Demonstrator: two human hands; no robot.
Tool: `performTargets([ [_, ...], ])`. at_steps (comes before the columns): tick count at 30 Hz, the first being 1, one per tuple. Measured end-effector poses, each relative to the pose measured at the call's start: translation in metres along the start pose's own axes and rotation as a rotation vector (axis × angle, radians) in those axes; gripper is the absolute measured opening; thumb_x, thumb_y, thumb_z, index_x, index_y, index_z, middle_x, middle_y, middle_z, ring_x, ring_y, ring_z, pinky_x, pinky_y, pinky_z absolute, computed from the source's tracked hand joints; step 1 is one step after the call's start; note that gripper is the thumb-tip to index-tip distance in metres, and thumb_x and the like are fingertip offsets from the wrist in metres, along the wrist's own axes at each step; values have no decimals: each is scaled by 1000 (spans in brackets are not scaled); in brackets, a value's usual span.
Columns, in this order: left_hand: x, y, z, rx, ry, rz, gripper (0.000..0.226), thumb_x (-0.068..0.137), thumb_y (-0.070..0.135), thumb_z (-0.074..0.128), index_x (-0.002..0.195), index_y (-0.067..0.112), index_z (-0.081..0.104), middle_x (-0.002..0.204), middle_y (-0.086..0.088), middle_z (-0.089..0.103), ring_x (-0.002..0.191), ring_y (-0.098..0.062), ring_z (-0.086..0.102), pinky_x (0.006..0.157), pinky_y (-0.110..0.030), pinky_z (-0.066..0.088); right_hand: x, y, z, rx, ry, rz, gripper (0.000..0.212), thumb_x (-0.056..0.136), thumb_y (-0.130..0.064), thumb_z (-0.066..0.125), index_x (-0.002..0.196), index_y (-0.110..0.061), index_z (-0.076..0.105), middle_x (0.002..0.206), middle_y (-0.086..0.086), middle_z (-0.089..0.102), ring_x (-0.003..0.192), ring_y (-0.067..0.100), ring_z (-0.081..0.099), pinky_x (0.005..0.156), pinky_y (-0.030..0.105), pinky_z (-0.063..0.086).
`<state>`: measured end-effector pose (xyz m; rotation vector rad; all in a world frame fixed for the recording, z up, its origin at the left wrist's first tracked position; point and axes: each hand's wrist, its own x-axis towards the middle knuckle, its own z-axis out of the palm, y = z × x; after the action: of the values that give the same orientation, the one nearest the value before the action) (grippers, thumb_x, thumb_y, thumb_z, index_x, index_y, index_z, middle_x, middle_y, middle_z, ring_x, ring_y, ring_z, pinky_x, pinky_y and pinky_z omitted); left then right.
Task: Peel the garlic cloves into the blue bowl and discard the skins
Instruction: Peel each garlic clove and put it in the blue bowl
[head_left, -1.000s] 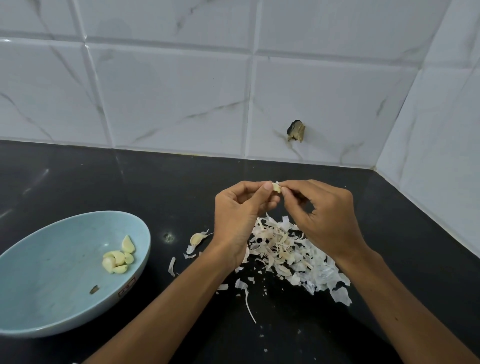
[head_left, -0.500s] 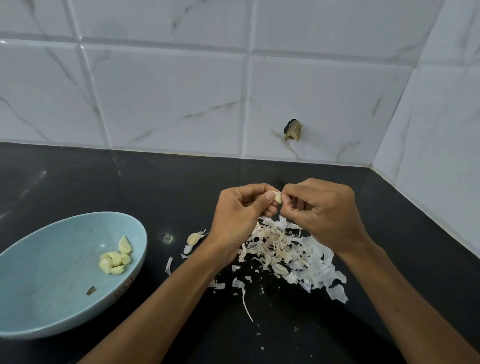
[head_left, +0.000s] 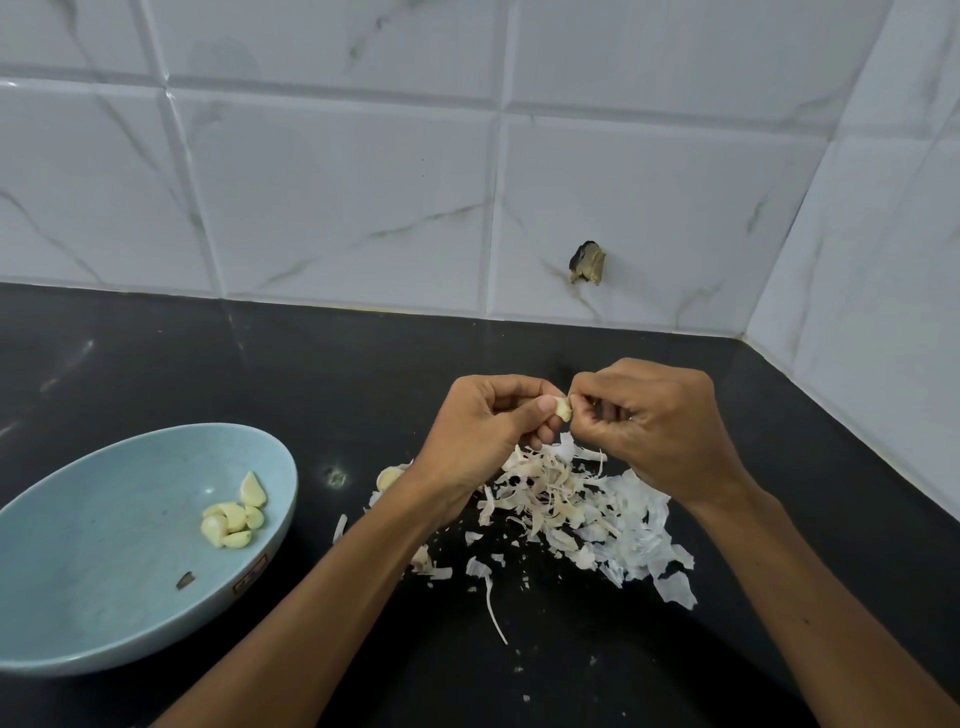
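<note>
A small pale garlic clove (head_left: 562, 408) is pinched between the thumb and fingers of my left hand (head_left: 485, 431). My right hand (head_left: 660, 434) meets it from the right, its curled fingertips pinching at the clove's end. Both hands hover above a heap of white garlic skins (head_left: 582, 512) on the black counter. One unpeeled clove (head_left: 388, 475) lies just left of my left wrist. The blue bowl (head_left: 78, 561) sits at the lower left and holds several peeled cloves (head_left: 234, 517) near its right wall.
The black countertop (head_left: 519, 675) runs back to a white marble-tiled wall, which turns a corner at the right. A dark broken plug (head_left: 588, 262) sticks out of the tile. A small dark scrap (head_left: 184, 580) lies inside the bowl. Loose skin flakes (head_left: 485, 571) scatter toward the front.
Both hands have stayed together over the skin heap. The right hand's fingers have curled in tighter against the clove, and more of the clove shows beside the left thumb.
</note>
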<state>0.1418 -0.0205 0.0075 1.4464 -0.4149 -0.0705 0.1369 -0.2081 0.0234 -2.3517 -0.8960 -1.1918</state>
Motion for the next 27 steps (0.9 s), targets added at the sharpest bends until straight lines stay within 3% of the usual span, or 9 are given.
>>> performTargets([
  [5,0,0,-1,-185,61,-48,17,100,1,57,103,0,74,81,-6,68,71,-10,59,72,-19,53,1,-4,-1,242,30,165,11,91,-7,73,93,-15,80,73,-5,72,65,11,67,60,27,53],
  [9,1,-1,-2,-258,92,-51,18,100,2,56,107,-1,73,83,-6,69,72,-10,61,74,-20,54,1,-8,2,385,12,294,18,98,-16,64,112,-13,75,86,-7,76,74,8,72,66,31,60],
  [13,0,1,-2,-286,77,-54,19,100,1,56,111,-4,71,82,-7,68,71,-10,61,72,-19,54,3,-15,2,430,13,320,18,91,-23,74,107,-15,77,91,-10,76,82,8,73,72,26,60],
  [19,-2,-1,5,-265,94,-27,17,99,4,61,112,-1,69,83,-8,70,71,-12,62,73,-23,55,3,-19,4,419,80,365,3,88,-14,76,89,-16,77,83,-12,74,81,9,71,74,19,55],
  [24,-9,-6,19,-95,149,89,26,79,21,82,102,10,77,87,-13,76,77,-15,69,75,-24,58,0,-21,12,326,103,359,20,85,8,68,79,-10,71,73,-8,69,71,11,66,63,21,53],
  [27,-10,-10,19,-17,161,150,25,77,23,84,100,15,79,83,-10,76,73,-17,68,72,-25,59,-1,-20,13,343,65,346,24,82,16,62,77,-7,69,70,-7,66,67,10,63,59,15,49],
])
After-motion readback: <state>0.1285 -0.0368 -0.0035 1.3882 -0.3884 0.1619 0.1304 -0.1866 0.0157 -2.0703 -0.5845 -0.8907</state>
